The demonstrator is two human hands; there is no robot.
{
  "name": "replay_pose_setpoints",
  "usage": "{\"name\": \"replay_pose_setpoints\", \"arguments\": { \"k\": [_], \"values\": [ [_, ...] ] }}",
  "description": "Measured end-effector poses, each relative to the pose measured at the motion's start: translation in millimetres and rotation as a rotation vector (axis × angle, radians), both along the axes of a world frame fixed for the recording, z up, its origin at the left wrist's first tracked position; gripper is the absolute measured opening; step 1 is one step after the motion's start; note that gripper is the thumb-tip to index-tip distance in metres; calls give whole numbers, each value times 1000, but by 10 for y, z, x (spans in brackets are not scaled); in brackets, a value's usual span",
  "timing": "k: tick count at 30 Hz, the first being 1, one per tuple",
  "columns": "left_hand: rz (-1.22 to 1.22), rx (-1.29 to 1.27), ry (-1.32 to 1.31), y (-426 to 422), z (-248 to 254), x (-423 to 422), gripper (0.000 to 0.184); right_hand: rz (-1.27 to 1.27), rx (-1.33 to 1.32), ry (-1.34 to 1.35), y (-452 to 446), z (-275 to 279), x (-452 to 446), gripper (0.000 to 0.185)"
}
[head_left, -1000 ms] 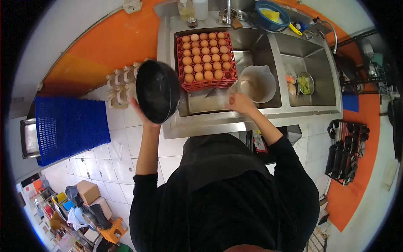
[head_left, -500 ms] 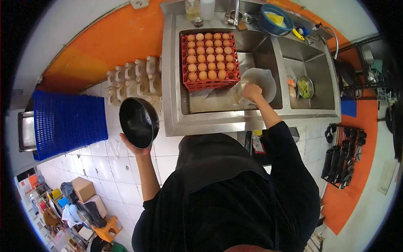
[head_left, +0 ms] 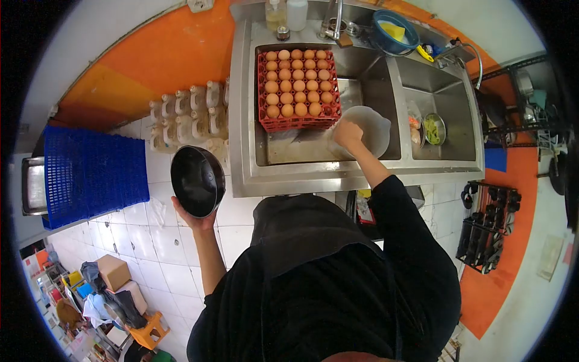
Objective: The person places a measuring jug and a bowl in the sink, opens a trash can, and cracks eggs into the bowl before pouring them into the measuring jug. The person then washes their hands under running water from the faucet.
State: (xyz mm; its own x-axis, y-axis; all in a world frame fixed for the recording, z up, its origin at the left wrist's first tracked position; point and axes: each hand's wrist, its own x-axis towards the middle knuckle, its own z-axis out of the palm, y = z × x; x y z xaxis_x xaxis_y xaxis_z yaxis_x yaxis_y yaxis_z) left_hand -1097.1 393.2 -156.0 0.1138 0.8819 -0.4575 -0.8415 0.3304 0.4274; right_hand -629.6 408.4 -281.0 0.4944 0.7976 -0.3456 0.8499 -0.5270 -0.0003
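Note:
My left hand point(head_left: 196, 218) is closed on the rim of a black bowl point(head_left: 196, 181), tilted with its inside facing the camera, out over the floor left of the sink. Over the left sink basin, my right hand point(head_left: 350, 134) forms a fist at the near left side of a translucent white plastic jug point(head_left: 375, 136). It appears to grip the jug there, though the fingers hide the handle area. Beside the jug, brown eggs point(head_left: 300, 85) fill the top of stacked red egg trays point(head_left: 298, 125) in the same basin.
The steel sink point(head_left: 289, 184) has a right basin holding a metal bowl point(head_left: 443, 130) with green pieces and a plastic bag point(head_left: 414, 123). A blue basin point(head_left: 386, 45) stands by the faucet point(head_left: 333, 21). Plastic bottles point(head_left: 199, 102) and blue crates point(head_left: 96, 175) stand at left.
The jug and my right hand have shifted slightly toward me and left. My left hand still holds the black bowl in about the same place. The whole view has shifted a little.

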Motion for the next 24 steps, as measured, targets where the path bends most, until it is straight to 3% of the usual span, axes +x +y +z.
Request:
{"name": "replay_pose_setpoints", "arguments": {
  "k": [3,9,12,19,24],
  "values": [
    [-37,39,14,-2,58,58,76,255,-113,0,-230,378,-64,21],
    [-53,24,-3,-58,57,101,76,401,-60,-117,-455,140,263,10],
    [-38,0,-16,-59,33,145,77,627,69,-162,-436,73,543,15],
    [-103,27,-22,-39,84,383,77,705,230,-377,-14,-32,1132,12],
    [-81,6,10,-15,68,482,77,726,235,-374,326,-43,1263,12]
  ]
}}
